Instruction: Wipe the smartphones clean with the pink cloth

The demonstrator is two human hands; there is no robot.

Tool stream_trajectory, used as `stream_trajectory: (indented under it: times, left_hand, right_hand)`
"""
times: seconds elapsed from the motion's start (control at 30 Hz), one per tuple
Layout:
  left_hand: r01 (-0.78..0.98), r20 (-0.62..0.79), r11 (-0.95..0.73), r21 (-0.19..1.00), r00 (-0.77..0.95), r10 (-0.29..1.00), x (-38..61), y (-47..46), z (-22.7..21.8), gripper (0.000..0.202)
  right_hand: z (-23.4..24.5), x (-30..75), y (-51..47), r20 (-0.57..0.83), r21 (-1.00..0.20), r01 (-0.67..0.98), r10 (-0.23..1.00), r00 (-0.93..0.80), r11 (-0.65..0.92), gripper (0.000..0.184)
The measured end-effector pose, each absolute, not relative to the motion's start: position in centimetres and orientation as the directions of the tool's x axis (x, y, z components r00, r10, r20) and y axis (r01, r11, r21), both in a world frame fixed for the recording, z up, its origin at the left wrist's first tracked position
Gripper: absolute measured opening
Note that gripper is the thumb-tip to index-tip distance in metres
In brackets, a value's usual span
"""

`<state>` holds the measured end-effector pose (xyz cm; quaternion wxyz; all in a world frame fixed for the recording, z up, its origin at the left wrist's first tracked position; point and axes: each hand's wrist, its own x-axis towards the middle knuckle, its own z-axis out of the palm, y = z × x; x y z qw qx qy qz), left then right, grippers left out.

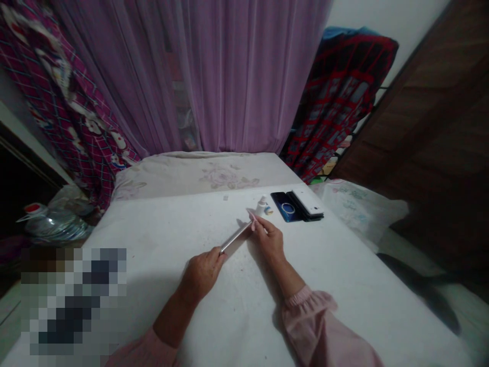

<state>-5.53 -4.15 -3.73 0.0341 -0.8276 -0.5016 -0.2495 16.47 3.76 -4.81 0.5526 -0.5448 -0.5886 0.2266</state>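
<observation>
A thin phone [237, 238] with a silver edge is tilted above the white-covered surface. My left hand [204, 270] is closed around its near end. At the far end, my right hand [269, 238] pinches a small piece of pink cloth [253, 219] against the phone's edge. Just beyond the right hand stands a small white bottle [262, 204] with a coloured label. To its right lie a dark blue phone [287, 206] with a ring on it and a white phone [306, 202] resting on a dark case or phone.
The white sheet [164, 224] covers a bed-like surface; a tiny pale square [225, 198] lies on it. A large water bottle [55, 224] stands off the left edge. Plastic bags [355, 209] sit at the right. Purple curtains [244, 76] hang behind. A pixelated patch hides the lower left.
</observation>
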Motion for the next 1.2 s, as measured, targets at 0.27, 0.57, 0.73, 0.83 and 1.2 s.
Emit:
stream_trajectory:
  times: [0.27,0.57,0.73,0.83,1.2]
  left_hand:
    - [0.842,0.371,-0.406,0.355,0.271,0.888,-5.5,-4.2,-3.5,0.033]
    - [0.339,0.037,-0.015,0.941,-0.059,0.998,-4.3,-4.9,-4.2,0.038]
    - [0.142,-0.233,0.239,0.961,-0.055,0.971,-4.7,-4.7,-4.3,0.045]
    - [0.186,-0.348,0.342,0.921,0.000,0.938,-5.7,-4.1,-3.9,0.046]
    - [0.824,-0.038,-0.020,0.566,0.050,0.998,-7.0,-3.6,-2.0,0.031]
  right_hand:
    - [-5.4,16.6,3.0,0.313,-0.714,0.674,0.947,0.067,0.188,0.029]
    - [-4.8,16.4,2.8,0.348,-0.734,0.636,0.936,0.048,0.240,0.033]
    - [-4.8,17.0,3.0,0.220,-0.875,0.475,0.948,0.229,0.088,0.042]
    - [-4.5,18.0,2.7,0.215,-0.868,0.494,0.936,0.279,0.052,0.043]
    - [-3.5,19.3,-0.2,0.453,-0.604,0.742,0.891,0.021,0.290,0.026]
